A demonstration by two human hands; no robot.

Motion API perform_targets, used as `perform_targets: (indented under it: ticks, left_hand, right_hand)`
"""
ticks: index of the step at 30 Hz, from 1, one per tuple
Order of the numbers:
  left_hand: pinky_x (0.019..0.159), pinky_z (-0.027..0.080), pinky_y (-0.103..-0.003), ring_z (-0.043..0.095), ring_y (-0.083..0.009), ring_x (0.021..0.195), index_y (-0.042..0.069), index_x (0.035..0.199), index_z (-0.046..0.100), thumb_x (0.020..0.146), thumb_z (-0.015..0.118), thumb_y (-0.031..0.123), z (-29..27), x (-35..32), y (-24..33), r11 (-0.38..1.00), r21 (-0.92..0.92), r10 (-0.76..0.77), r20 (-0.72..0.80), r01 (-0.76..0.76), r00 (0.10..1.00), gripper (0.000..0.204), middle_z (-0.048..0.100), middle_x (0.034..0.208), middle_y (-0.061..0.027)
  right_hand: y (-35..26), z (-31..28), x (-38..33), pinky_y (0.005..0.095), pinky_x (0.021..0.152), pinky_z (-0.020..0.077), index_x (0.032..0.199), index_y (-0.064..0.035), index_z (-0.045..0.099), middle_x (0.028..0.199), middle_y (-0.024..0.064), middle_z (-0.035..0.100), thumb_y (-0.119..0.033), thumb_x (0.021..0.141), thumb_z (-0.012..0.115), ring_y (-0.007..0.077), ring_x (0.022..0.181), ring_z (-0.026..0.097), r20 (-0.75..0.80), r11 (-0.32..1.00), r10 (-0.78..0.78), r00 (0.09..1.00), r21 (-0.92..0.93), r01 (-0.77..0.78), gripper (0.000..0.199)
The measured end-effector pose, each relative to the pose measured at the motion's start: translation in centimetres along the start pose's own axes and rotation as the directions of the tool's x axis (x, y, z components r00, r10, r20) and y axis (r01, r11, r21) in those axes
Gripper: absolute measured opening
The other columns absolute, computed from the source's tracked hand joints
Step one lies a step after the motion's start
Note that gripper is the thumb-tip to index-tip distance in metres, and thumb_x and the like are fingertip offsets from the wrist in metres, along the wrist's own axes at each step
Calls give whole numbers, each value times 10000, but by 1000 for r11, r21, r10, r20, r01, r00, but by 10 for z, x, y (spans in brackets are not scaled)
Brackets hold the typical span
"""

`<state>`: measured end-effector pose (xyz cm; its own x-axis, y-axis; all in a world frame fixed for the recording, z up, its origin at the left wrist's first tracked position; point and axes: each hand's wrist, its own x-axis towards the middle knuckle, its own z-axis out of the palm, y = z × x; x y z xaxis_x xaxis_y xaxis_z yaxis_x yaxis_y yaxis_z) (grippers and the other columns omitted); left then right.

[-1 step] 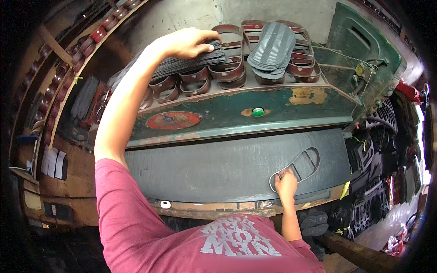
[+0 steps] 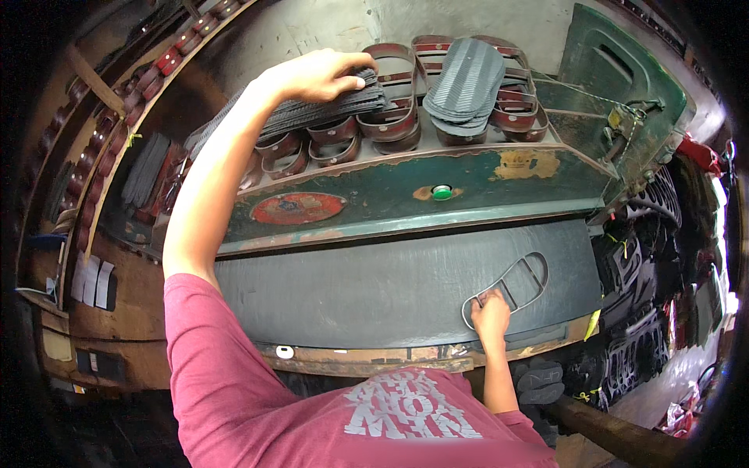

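My right hand [image 2: 491, 312] is closed on the near end of a sole-shaped cutting die [image 2: 533, 282]. The die is a thin metal outline with crossbars, lying on a dark rubber sheet [image 2: 351, 288]. Up on the green machine [image 2: 374, 183], my left hand [image 2: 324, 76] curls over the end of a stack of grey ribbed soles [image 2: 328, 109], thumb on the near side. Its fingertips are partly hidden behind the stack. Another pile of grey soles [image 2: 466, 82] sits to the right, on top of reddish-brown cutting dies [image 2: 396, 117].
A green button [image 2: 441, 192] protrudes from the machine's front. At right, a green metal arm [image 2: 624, 70] rises beside a hanging cord. Dark cut-out rubber scraps [image 2: 636, 351] hang below it. Shelves of dies [image 2: 101, 140] line the left. A wooden edge [image 2: 390, 359] runs along the sheet's near side.
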<state>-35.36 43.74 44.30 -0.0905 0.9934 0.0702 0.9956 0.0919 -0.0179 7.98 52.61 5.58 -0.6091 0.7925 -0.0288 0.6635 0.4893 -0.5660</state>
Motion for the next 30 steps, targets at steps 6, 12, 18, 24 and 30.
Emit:
perform_targets:
  ticks: [6, 12, 18, 24, 30]
  left_hand:
    - [749, 489, -447, 643, -323, 767, 137, 1310, 529, 1033, 559, 268, 2, -2, -5, 996, -88, 1, -30, -4, 1000, 308, 661, 843, -185]
    - [690, 468, -438, 602, -308, 695, 134, 1306, 525, 1038, 546, 260, 2, -2, -8, 995, -79, 54, -88, -61, 995, 297, 617, 769, -180]
    - [806, 518, -525, 677, -440, 865, 119, 1305, 501, 1024, 540, 271, 5, -11, 1, 989, 27, -138, -198, 146, 970, 322, 702, 922, -234]
    - [692, 559, -506, 696, -412, 783, 134, 1279, 507, 1006, 544, 265, -14, -48, 9, 869, 215, -203, -666, 446, 718, 305, 689, 823, -224]
    - [740, 554, -370, 665, -199, 798, 98, 1198, 643, 892, 655, 84, -94, -248, -4, 692, 268, 192, -963, 670, 187, 307, 655, 1011, -106]
  right_hand:
    - [-2, -2, -1, 491, 789, 537, 932, -27, 729, 1011, 163, 682, -151, 799, 784, 402, 899, 691, -5, 1000, -2, 1000, -14, 2, 190]
    - [-6, -4, -1, 486, 798, 541, 926, -25, 729, 1002, 164, 685, -151, 794, 789, 395, 902, 695, 0, 1000, 12, 1000, -25, -12, 192]
    - [-4, -2, -2, 484, 794, 539, 902, -21, 719, 981, 164, 687, -139, 783, 800, 392, 897, 699, -33, 1000, 9, 999, 3, -8, 186]
    - [-1, -1, -3, 498, 795, 546, 939, -47, 736, 1004, 174, 684, -160, 804, 777, 407, 890, 696, -23, 999, -11, 1000, -32, 10, 181]
    - [-2, 1, -2, 493, 792, 551, 916, -40, 728, 1002, 183, 685, -164, 795, 782, 409, 887, 697, -43, 999, -25, 999, -38, 23, 181]
